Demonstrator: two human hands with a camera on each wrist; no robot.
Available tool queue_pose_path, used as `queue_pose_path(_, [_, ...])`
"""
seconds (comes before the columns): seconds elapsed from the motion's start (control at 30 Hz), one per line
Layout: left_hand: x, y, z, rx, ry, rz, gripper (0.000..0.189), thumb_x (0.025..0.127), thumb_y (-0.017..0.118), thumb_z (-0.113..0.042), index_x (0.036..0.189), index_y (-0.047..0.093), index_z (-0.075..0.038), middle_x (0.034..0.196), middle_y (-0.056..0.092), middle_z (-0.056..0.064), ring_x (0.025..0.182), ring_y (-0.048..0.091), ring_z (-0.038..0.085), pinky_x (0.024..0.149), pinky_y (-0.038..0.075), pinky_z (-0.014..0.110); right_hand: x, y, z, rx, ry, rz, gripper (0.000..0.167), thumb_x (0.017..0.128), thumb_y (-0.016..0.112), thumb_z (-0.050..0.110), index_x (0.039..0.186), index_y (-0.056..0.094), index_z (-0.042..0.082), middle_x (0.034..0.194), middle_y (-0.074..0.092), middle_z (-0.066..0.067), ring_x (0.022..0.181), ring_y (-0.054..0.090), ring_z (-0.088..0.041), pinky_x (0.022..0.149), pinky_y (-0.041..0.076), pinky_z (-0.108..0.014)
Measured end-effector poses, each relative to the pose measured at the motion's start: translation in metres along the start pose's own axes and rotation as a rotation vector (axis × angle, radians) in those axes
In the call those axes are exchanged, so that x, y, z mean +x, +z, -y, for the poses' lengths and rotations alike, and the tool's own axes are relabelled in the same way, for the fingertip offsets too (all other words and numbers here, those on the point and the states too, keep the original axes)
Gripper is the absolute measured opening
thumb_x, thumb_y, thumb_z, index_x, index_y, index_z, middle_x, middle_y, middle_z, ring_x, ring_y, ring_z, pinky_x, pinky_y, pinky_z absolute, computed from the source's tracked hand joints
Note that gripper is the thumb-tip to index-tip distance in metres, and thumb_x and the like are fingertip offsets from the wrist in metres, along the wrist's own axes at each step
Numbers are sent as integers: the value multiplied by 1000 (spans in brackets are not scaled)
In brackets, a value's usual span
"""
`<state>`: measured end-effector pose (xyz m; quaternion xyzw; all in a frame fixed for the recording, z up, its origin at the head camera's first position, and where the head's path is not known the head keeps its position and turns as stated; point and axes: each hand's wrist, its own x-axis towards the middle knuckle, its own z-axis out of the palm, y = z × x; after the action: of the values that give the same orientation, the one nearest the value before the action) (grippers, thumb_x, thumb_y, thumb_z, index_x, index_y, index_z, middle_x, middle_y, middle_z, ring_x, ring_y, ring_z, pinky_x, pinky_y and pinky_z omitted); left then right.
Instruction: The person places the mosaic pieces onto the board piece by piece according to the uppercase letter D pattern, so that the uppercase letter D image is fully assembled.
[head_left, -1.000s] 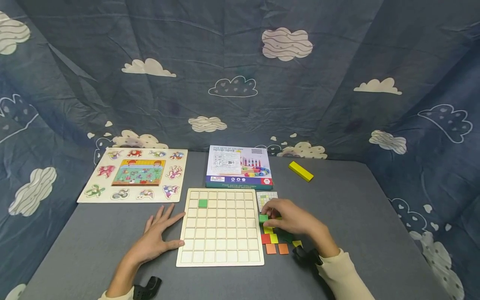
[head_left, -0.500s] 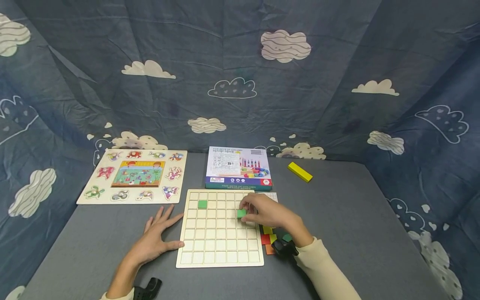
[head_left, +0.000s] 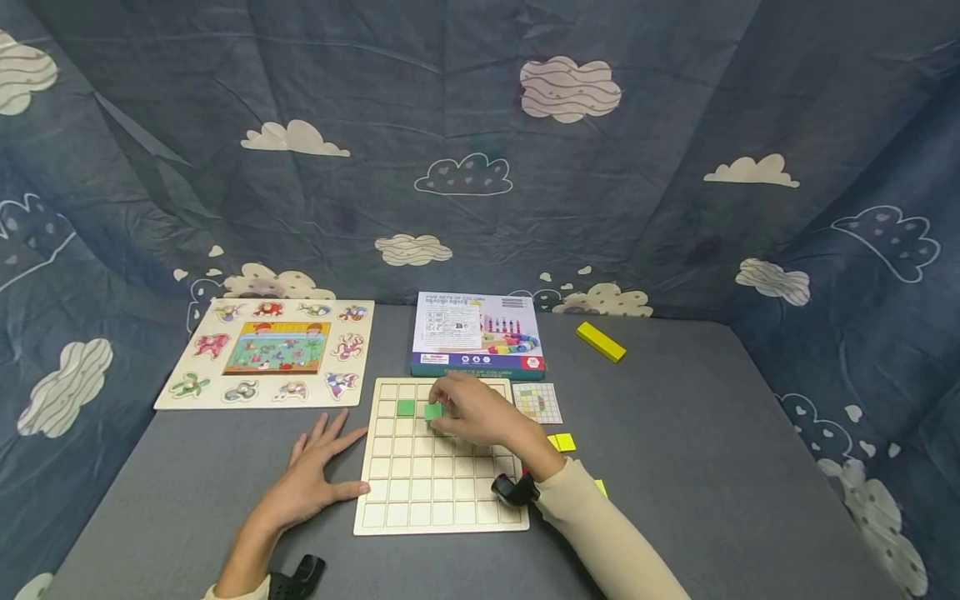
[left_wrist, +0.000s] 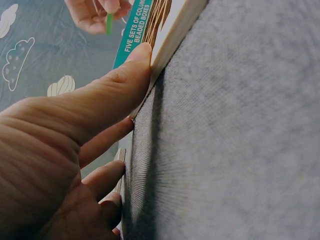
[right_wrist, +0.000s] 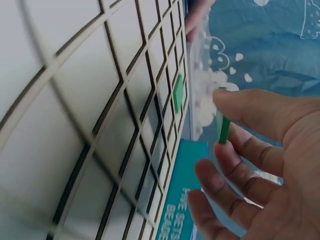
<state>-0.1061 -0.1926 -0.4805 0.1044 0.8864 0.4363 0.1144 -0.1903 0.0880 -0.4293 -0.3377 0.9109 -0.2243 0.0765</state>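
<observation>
Green tile: the held green tile (head_left: 432,412) was in the air above the grid board (head_left: 420,468), near its far side; the cell directly below could not be told for certain.
Right hand: the right hand (head_left: 476,410) pinched that tile by its edges between thumb and fingertip, the other fingers loosely bent and off the board.
Left hand: the left hand (head_left: 303,477) was spread, gripping nothing, its thumb and forefinger touching the board's left edge.
Placed green tile: the other green tile (head_left: 406,407) lay in a cell of the second row from the far edge, second column from the left.
Pattern card: the pattern card (head_left: 537,404) lay on the worktop (head_left: 690,433) just beside the board's right edge, near some yellow tiles (head_left: 566,442).
Good lowering: the raised ridges between cells seemed to call for a level tile, its sides squared to the cell before release; a tilted corner could have caught on a ridge.
Good bracing: light, steady contact from the left probably suited the board best, since a hard push might have slid it sideways.
</observation>
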Motion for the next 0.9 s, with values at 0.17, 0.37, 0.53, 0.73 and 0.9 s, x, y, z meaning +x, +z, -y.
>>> queue_pose_path(0.17, [0, 0, -1, -2, -1, -4, 84, 76, 86, -31, 148, 49, -7, 166, 12, 26, 152, -9, 50, 114, -11, 69, 10, 5, 5, -15, 14, -6, 27, 88, 76, 22, 111, 67, 11, 105, 64, -4, 95, 58, -14, 85, 52, -30])
queue_pose_path(0.37, [1, 0, 0, 7, -6, -4, 85, 76, 86, -33, 149, 49, -8, 166, 12, 25, 152, -9, 50, 114, -11, 69, 17, 10, 4, 17, 58, -20, 29, 86, 80, 18, 110, 68, 9, 103, 65, -5, 94, 59, -16, 86, 52, -31])
queue_pose_path(0.53, [1, 0, 0, 4, -4, -7, 86, 76, 87, -32, 149, 49, -7, 166, 12, 25, 152, -9, 50, 114, -11, 69, 22, 12, 2, 35, 109, -12, 28, 86, 81, 19, 109, 68, 9, 102, 65, -5, 92, 59, -16, 84, 52, -30])
queue_pose_path(0.73, [0, -1, -2, -8, -9, 4, 85, 77, 86, -30, 149, 48, -7, 166, 11, 26, 151, -10, 50, 114, -12, 68, 28, 15, 0, 66, 158, -11, 27, 84, 82, 19, 106, 70, 9, 97, 66, -5, 85, 57, -13, 77, 50, -27])
queue_pose_path(0.9, [0, -1, -2, -9, -11, 10, 85, 77, 86, -30, 149, 48, -7, 166, 11, 26, 151, -11, 50, 114, -12, 68, 30, 18, 0, 81, 189, -20, 26, 83, 84, 20, 103, 70, 10, 91, 65, -3, 80, 53, -11, 71, 48, -25])
